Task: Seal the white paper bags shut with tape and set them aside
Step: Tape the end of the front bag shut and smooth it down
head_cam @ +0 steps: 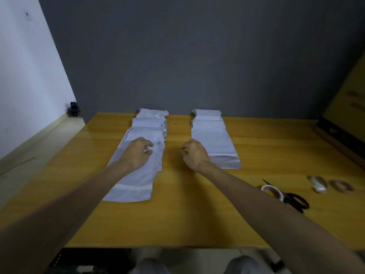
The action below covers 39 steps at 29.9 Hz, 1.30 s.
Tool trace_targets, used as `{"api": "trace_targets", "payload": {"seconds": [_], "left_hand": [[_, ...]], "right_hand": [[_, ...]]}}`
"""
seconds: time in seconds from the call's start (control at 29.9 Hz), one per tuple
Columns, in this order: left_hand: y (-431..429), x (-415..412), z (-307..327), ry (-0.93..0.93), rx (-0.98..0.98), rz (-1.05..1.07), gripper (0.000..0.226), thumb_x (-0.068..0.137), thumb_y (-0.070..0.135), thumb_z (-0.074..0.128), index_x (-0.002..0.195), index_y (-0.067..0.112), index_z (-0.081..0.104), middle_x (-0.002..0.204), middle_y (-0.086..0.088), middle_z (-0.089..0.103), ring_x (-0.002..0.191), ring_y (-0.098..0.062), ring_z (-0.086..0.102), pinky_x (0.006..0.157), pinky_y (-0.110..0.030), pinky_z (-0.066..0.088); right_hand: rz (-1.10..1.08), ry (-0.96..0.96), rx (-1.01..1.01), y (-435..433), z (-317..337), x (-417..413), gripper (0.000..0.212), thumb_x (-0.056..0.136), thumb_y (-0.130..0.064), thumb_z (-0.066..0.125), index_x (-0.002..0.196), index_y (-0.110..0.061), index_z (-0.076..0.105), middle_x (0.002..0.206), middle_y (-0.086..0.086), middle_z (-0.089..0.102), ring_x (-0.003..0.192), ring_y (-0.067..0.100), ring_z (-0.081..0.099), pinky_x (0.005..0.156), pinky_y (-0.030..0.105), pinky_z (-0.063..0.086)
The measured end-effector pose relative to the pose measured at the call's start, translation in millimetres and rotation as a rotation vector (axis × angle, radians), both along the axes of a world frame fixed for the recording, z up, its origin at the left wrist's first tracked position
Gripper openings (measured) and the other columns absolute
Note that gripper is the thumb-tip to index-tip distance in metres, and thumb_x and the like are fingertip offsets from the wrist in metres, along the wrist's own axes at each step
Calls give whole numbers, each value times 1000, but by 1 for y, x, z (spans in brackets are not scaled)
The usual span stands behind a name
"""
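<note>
Knees below yellow wooden table, grey wall behind.

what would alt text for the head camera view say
A person's left hand rests on the left row of white paper bags on a yellow wooden table, while the right hand hovers empty, fingers curled, beside the right stack of bags. Near the right forearm lie a tape roll on black scissors, with two more rolls farther right.

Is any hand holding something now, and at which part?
Nothing is held. The left hand rests over the left bag stack; the right hand is empty.
</note>
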<state>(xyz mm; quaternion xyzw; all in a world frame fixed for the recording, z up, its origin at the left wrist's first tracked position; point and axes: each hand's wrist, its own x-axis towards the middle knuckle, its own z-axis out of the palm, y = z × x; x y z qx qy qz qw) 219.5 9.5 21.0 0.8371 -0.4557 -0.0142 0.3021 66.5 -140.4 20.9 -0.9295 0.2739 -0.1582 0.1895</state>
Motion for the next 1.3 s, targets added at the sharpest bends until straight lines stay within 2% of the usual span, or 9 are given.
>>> {"api": "trace_targets", "payload": {"seconds": [0.1, 0.2, 0.37, 0.43, 0.63, 0.77, 0.93, 1.17, 1.3], "left_hand": [[-23, -42, 1, 25, 33, -95, 28, 93, 10, 60, 119, 2, 63, 122, -16, 60, 111, -28, 58, 95, -30, 43], [-53, -82, -2, 31, 117, -173, 35, 96, 18, 56, 130, 9, 56, 138, -10, 53, 128, -25, 47, 103, -27, 34], [-99, -121, -11, 113, 216, -230, 52, 98, 27, 52, 146, 12, 37, 156, -4, 28, 143, -19, 25, 115, -28, 21], [-110, -127, -15, 132, 263, -225, 59, 98, 32, 52, 149, 12, 30, 159, -3, 20, 146, -19, 18, 117, -29, 17], [-109, -123, -22, 85, 424, -269, 62, 101, 44, 39, 152, 14, 22, 161, 4, 9, 148, -14, 8, 118, -28, 12], [-98, -129, -18, 28, 498, -312, 62, 102, 46, 33, 153, 17, 16, 161, 4, 2, 148, -11, 2, 119, -27, 7], [-72, -144, -19, -1, 527, -339, 64, 100, 49, 36, 153, 20, 15, 161, 6, 2, 148, -11, 3, 118, -27, 6], [-31, -163, -22, -99, 498, -398, 60, 102, 46, 31, 153, 18, 19, 161, 3, 8, 147, -11, 8, 118, -25, 6], [-9, -176, -24, -201, 411, -388, 53, 102, 43, 32, 150, 20, 31, 158, 4, 21, 145, -10, 19, 115, -21, 11]], "right_hand": [[-51, 31, 17, -16, 1, -42, 23, 92, -8, 51, 105, 1, 66, 118, 17, 57, 112, 33, 53, 91, 34, 46], [-84, 97, 13, -34, -3, -74, 30, 95, -13, 48, 118, 1, 62, 128, 17, 54, 120, 33, 49, 100, 39, 42], [-111, 279, 38, -60, -6, -105, 46, 103, -30, 36, 143, -7, 37, 155, 13, 24, 143, 29, 23, 116, 38, 23], [-94, 308, 48, -65, -9, -111, 50, 104, -34, 31, 146, -7, 30, 157, 13, 19, 144, 28, 18, 117, 38, 19], [-35, 358, -11, -63, -14, -127, 43, 106, -28, 27, 142, -7, 37, 154, 14, 22, 143, 28, 15, 114, 39, 17], [-39, 320, 7, -59, -22, -133, 57, 103, -43, 27, 149, -8, 24, 160, 7, 13, 146, 21, 12, 117, 33, 9], [23, 405, -2, -44, -21, -155, 62, 102, -47, 28, 151, -11, 17, 161, 5, 6, 147, 19, 8, 119, 32, 5], [72, 450, -53, -6, -13, -186, 64, 100, -50, 32, 151, -13, 19, 160, 5, 11, 147, 18, 11, 119, 35, 5], [87, 465, -75, 8, -12, -199, 67, 98, -54, 35, 151, -17, 19, 160, 2, 15, 146, 17, 14, 119, 37, 4]]}}
